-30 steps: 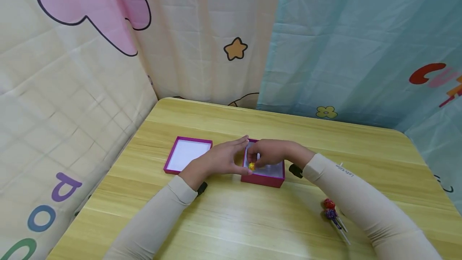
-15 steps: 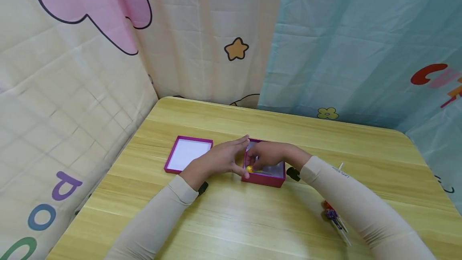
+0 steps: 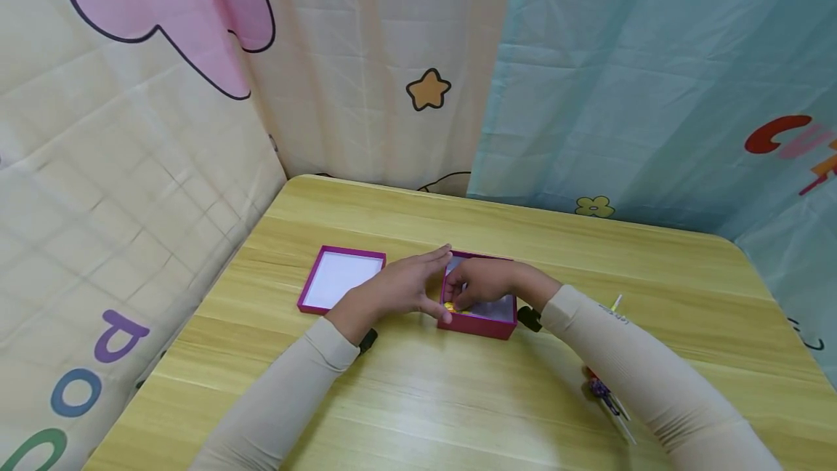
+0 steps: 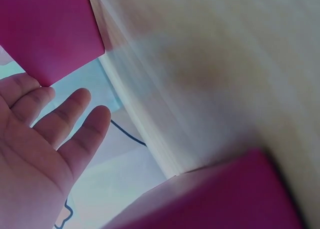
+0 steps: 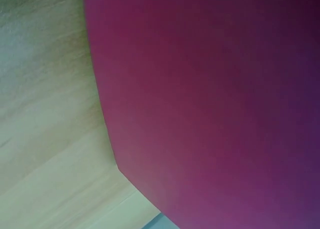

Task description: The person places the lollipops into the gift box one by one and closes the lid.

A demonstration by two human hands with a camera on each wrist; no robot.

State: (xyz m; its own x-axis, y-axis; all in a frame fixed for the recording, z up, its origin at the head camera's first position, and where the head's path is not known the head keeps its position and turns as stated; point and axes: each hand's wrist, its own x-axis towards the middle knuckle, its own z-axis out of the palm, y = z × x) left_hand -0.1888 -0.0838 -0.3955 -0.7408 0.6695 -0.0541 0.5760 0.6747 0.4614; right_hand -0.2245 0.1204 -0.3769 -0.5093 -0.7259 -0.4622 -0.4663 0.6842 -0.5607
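A magenta box [image 3: 480, 326] with a pale lining stands uncovered on the table. My right hand [image 3: 484, 282] reaches down into it, fingers curled, and pinches a yellow lollipop [image 3: 448, 307] low by the left inner wall; most of the candy is hidden. At the box's left side is my left hand [image 3: 405, 286], thumb and fingers spread apart. In the left wrist view the fingers of my left hand [image 4: 45, 134] are fairly straight, fingertips right at the edge of the box [image 4: 50, 34]. Only the box's outer wall [image 5: 190, 114] fills most of the right wrist view; the right hand is out of that frame.
Left of the box lies its shallow lid [image 3: 343, 280], white inside up, partly behind the left hand. A purple lollipop [image 3: 599, 387] and a red one lie by the right forearm, which partly covers them. Another stick [image 3: 617, 302] pokes out beyond that sleeve. Printed curtains hang behind the table.
My right hand has lowered the yellow lollipop deeper into the box, toward the front left corner, and less of it shows. The left hand has hardly moved.
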